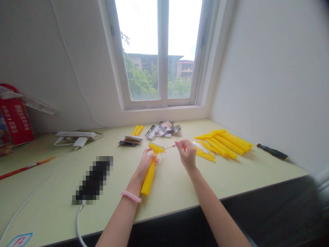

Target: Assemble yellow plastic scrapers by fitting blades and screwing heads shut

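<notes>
My forearms [119, 223] come first at the bottom of the view, with a pink coil band [131, 196] around my left wrist. My left hand [146, 164] is clamped around the grip of a yellow plastic scraper [150, 173], which tilts with its grip end down toward the counter [177, 195] and its wide head up between my hands. My right hand [187, 154] pinches a thin metal-shafted tool [171, 146] with a pink-red grip (maybe a small screwdriver, though it's too fine to be sure from up here), its tip at the scraper's head. My hands are apart, bridged only by that tool and the scraper.

The step in hand is at a small metal fitting [161, 151] on the head, and that spot calls for a steady pinch.

Right of my right hand, yellow scraper bodies [226, 144] lie fanned beside flat metal blades [202, 147], with a black-handled screwdriver [272, 151] beyond them. Ahead of my hands sit blister packs [163, 130], a stack of packets [130, 140] and two yellow handles [137, 130]. Left of my left hand lies a pixelated black shape [94, 180] with a white cable [77, 223] running from it.
</notes>
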A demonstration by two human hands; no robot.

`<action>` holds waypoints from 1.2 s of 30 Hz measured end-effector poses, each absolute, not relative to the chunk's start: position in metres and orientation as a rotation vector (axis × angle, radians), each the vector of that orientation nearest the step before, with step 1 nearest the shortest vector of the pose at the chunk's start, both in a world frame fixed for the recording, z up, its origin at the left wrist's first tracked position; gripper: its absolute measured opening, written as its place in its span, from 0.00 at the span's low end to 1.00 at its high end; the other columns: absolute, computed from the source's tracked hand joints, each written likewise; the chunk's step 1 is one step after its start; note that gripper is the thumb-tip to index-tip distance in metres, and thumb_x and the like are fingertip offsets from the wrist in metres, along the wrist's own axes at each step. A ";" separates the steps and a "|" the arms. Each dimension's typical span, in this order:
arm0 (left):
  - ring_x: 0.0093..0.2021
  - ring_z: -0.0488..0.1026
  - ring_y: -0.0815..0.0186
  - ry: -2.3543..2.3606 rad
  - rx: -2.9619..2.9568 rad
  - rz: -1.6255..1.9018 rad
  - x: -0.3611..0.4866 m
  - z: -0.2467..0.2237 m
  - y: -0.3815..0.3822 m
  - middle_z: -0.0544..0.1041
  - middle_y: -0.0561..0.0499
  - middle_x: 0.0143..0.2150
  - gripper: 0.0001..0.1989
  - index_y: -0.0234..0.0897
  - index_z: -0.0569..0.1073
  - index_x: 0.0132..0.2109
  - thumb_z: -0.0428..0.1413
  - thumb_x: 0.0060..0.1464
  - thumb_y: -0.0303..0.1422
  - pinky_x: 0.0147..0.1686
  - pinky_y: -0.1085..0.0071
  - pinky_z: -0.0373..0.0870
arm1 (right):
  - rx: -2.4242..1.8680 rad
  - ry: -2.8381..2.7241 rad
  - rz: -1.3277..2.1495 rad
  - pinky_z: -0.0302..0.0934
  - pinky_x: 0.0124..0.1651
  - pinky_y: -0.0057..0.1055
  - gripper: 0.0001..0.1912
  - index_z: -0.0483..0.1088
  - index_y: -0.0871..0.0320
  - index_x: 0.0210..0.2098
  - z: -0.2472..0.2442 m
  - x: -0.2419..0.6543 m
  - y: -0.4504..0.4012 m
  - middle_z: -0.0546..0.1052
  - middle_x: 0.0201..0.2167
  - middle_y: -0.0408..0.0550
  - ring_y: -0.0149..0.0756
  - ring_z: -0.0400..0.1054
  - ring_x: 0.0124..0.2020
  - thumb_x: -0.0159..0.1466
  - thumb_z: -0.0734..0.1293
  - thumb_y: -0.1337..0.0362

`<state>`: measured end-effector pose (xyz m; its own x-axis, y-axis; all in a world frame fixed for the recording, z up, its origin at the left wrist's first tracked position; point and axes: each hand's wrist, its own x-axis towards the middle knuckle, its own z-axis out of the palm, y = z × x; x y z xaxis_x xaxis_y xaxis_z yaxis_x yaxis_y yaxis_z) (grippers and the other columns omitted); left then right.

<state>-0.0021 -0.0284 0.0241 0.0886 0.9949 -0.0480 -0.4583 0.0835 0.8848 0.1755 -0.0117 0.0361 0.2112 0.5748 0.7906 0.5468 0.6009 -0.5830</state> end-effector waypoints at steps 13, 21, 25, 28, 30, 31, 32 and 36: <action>0.19 0.63 0.75 0.886 0.913 1.319 -0.002 0.026 -0.033 0.67 0.58 0.24 0.24 0.40 0.55 0.44 0.58 0.40 0.28 0.22 0.77 0.57 | -0.886 -1.504 0.189 0.63 0.36 0.33 0.11 0.68 0.57 0.42 0.037 0.175 -0.011 0.72 0.31 0.47 0.35 0.66 0.34 0.62 0.57 0.65; 0.19 0.65 0.74 0.883 0.889 1.302 -0.002 0.027 -0.034 0.68 0.58 0.25 0.25 0.40 0.56 0.43 0.59 0.39 0.28 0.22 0.76 0.58 | -1.033 -1.424 0.160 0.59 0.29 0.30 0.12 0.67 0.58 0.28 0.036 0.175 -0.008 0.72 0.23 0.45 0.33 0.64 0.25 0.59 0.62 0.55; 0.19 0.65 0.73 0.898 0.899 1.288 -0.002 0.030 -0.037 0.68 0.57 0.26 0.25 0.40 0.56 0.44 0.59 0.40 0.28 0.22 0.76 0.59 | -1.140 -1.472 0.102 0.54 0.27 0.28 0.15 0.62 0.57 0.24 0.033 0.175 -0.008 0.68 0.19 0.42 0.32 0.61 0.22 0.63 0.56 0.56; 0.19 0.65 0.74 0.930 0.889 1.293 -0.003 0.031 -0.036 0.69 0.57 0.27 0.24 0.40 0.56 0.44 0.58 0.40 0.27 0.21 0.76 0.59 | -1.151 -1.570 0.151 0.52 0.26 0.28 0.14 0.61 0.55 0.28 0.031 0.175 -0.008 0.67 0.20 0.41 0.32 0.62 0.22 0.65 0.52 0.59; 0.18 0.65 0.74 0.954 0.872 1.296 -0.004 0.030 -0.035 0.69 0.56 0.28 0.24 0.40 0.56 0.44 0.58 0.40 0.26 0.20 0.77 0.58 | -1.117 -1.584 0.213 0.53 0.26 0.27 0.10 0.61 0.55 0.32 0.030 0.174 -0.007 0.67 0.21 0.40 0.32 0.63 0.23 0.64 0.52 0.61; 0.18 0.64 0.75 0.957 0.867 1.301 -0.004 0.030 -0.035 0.69 0.56 0.28 0.24 0.40 0.56 0.44 0.58 0.40 0.26 0.20 0.77 0.58 | -1.091 -1.577 0.240 0.54 0.26 0.27 0.08 0.60 0.55 0.33 0.030 0.174 -0.007 0.68 0.22 0.40 0.32 0.63 0.23 0.63 0.53 0.61; 0.18 0.64 0.75 0.952 0.865 1.306 -0.004 0.029 -0.034 0.69 0.55 0.28 0.24 0.40 0.56 0.44 0.58 0.40 0.26 0.20 0.77 0.58 | -1.060 -1.564 0.269 0.55 0.26 0.27 0.06 0.60 0.55 0.34 0.030 0.174 -0.007 0.68 0.23 0.40 0.32 0.64 0.23 0.63 0.55 0.62; 0.19 0.64 0.75 0.894 0.875 1.309 -0.004 0.026 -0.034 0.69 0.55 0.28 0.23 0.39 0.57 0.44 0.57 0.41 0.26 0.21 0.77 0.58 | -0.945 -1.537 0.332 0.60 0.28 0.28 0.07 0.63 0.57 0.34 0.033 0.174 -0.009 0.72 0.26 0.44 0.33 0.67 0.27 0.61 0.59 0.60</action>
<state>-0.0040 -0.0340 0.0262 0.0516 0.9975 -0.0473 -0.4074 0.0643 0.9110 0.1735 -0.0086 0.0331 0.0741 0.7184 0.6917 0.3693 0.6245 -0.6882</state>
